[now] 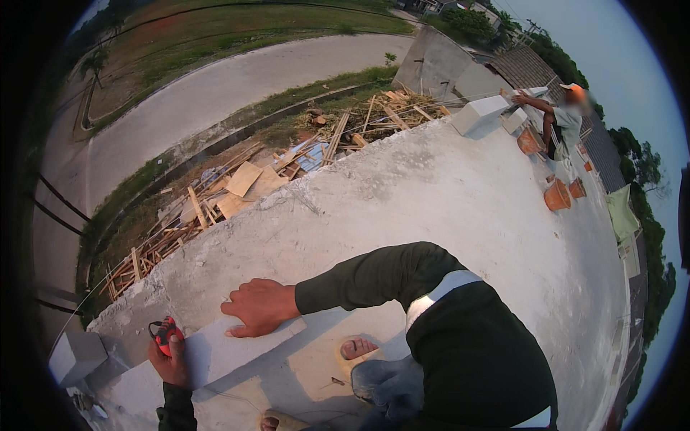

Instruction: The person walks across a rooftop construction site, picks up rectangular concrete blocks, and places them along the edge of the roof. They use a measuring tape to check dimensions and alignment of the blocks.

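Observation:
My left hand [169, 365] is closed around a red and black tape measure [167, 335], held above the left part of a long white block [223, 357]. Whether any tape is drawn out cannot be made out. My right hand [262, 307] lies over the far side of the same block, fingers bent past its edge and thumb on its top face. The block lies lengthwise near the roof edge, close in front of my feet. Another pale block [76, 357] stands beyond its left end.
The concrete slab [402, 208] drops off at its rough left edge, above a heap of scrap wood [241, 183]. At the far right a co-worker [568, 122] crouches by white blocks [480, 113] and orange buckets [557, 195]. My sandalled foot [357, 350] stands beside the block.

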Available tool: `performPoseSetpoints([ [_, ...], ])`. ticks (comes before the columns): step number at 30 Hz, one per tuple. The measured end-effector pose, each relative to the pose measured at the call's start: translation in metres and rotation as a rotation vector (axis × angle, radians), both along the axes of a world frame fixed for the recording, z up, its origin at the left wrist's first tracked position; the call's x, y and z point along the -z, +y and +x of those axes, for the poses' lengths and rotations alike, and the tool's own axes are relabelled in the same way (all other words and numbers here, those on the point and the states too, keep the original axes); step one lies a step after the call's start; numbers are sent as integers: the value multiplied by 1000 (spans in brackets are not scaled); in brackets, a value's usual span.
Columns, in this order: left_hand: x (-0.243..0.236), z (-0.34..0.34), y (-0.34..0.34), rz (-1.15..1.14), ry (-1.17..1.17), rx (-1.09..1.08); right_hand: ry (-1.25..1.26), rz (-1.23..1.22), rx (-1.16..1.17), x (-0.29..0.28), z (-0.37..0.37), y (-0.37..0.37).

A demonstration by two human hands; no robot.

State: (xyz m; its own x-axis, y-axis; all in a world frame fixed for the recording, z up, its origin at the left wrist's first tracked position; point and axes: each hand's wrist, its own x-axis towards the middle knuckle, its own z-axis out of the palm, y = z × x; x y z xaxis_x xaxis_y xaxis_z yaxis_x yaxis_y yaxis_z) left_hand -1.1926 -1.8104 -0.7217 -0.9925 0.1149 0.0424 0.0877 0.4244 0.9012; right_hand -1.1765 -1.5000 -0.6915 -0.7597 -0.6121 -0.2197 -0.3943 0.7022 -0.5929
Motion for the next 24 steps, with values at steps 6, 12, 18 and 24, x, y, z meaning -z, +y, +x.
performPoseSetpoints([
  [6,-2,1,-5,-302,203,20,22,44,-15,-3,-6,-8],
  [12,-8,4,-6,-471,140,42,78,62,-17,-9,-5,-14],
  [18,-11,4,-3,-443,184,22,104,52,-12,-9,-4,-14],
  [24,-8,3,-6,-460,155,38,117,60,-8,-6,-4,-14],
])
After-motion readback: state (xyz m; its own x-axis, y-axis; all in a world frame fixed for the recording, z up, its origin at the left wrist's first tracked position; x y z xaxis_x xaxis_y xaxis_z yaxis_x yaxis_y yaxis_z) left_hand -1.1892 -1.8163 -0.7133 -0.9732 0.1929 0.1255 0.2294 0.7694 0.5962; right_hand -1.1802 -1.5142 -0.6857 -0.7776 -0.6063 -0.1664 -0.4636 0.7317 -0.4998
